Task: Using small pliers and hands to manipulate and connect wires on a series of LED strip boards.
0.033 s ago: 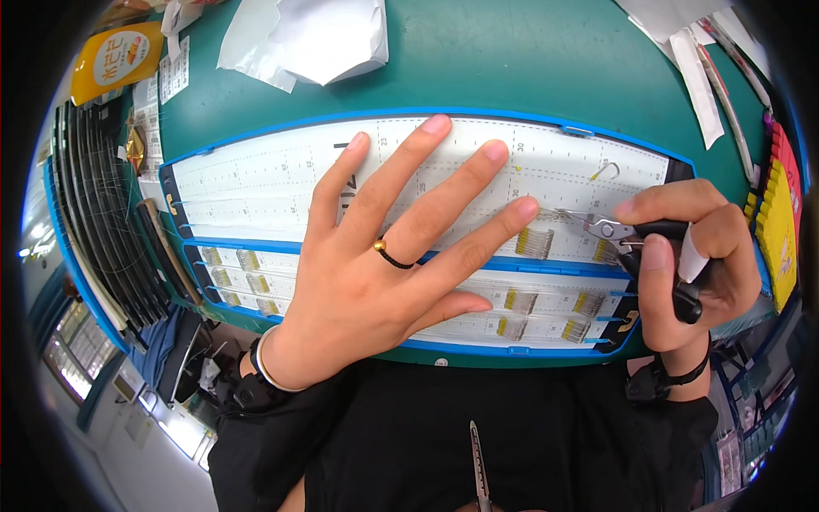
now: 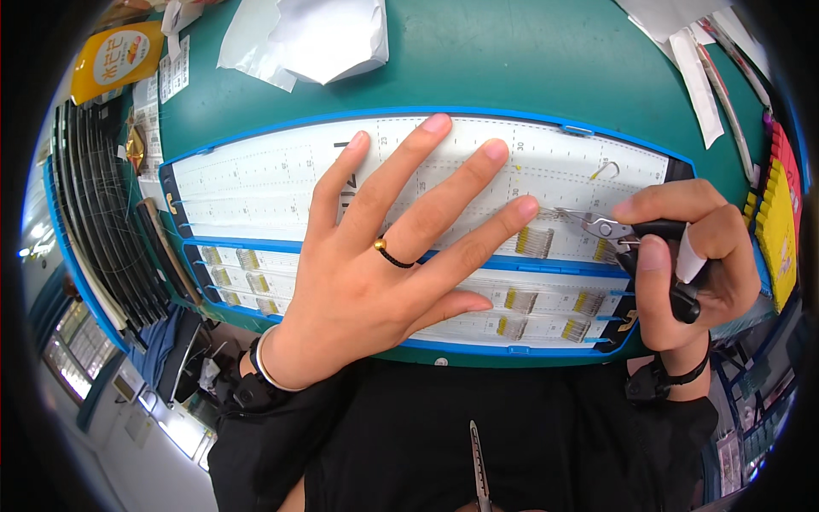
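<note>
A long, shallow blue-rimmed case point(image 2: 247, 162) lies across the table, its white ruled sheets marked off in dashed lines. My left hand point(image 2: 375, 239) rests flat over it with the fingers spread, a dark cord ring with a gold bead on one finger. To the right, my right hand point(image 2: 712, 260) is closed round small black-handled nippers point(image 2: 607, 229). Their pointed metal jaws lie low over the sheet, close to a left fingertip and thin pale strands. Small bundles of fine strands with yellow ends point(image 2: 520, 300) sit in the near half. A small curved piece point(image 2: 607, 170) lies farther up.
White paper and a clear bag point(image 2: 328, 38) lie on the green table point(image 2: 478, 68) beyond the case. A dark ribbed stack point(image 2: 107, 222) stands at the left, below a yellow packet point(image 2: 118, 60). Yellow and red pieces point(image 2: 778, 230) stand at the right edge.
</note>
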Motion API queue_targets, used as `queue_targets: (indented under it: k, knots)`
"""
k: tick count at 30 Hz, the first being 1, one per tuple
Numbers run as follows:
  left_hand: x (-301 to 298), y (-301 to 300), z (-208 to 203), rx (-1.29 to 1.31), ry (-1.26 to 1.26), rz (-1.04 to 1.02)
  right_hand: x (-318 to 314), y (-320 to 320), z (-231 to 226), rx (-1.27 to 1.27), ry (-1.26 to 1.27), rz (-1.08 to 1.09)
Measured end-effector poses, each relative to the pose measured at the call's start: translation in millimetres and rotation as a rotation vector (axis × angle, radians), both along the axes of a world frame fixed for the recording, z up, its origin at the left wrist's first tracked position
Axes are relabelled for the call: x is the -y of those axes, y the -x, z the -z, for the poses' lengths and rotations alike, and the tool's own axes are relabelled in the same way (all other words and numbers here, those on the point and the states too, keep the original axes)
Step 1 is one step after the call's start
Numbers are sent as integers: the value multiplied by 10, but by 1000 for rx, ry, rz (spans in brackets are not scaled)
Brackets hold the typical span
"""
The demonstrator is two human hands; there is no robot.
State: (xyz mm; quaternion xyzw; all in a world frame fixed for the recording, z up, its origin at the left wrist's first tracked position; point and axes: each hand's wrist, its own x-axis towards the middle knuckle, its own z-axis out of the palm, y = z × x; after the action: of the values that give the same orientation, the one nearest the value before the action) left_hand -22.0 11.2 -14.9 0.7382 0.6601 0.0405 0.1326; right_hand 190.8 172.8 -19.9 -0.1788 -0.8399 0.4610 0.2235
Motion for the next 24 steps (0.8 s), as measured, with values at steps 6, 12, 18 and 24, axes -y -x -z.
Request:
queue_targets:
  k: [6,12,18,24]
  knots:
    - [-18,-1,-7,35,-23,16,1,-13,6,-47,32,9]
    - [-50,-189,-142,134,-146,105,-26,20,156,-224,132,94]
    - [-192,-1035,-47,411,-387,202,-10,31,160,-326,267,180]
    - [-209,-1331,-63,464,-420,214,31,53,123,-422,491,276]
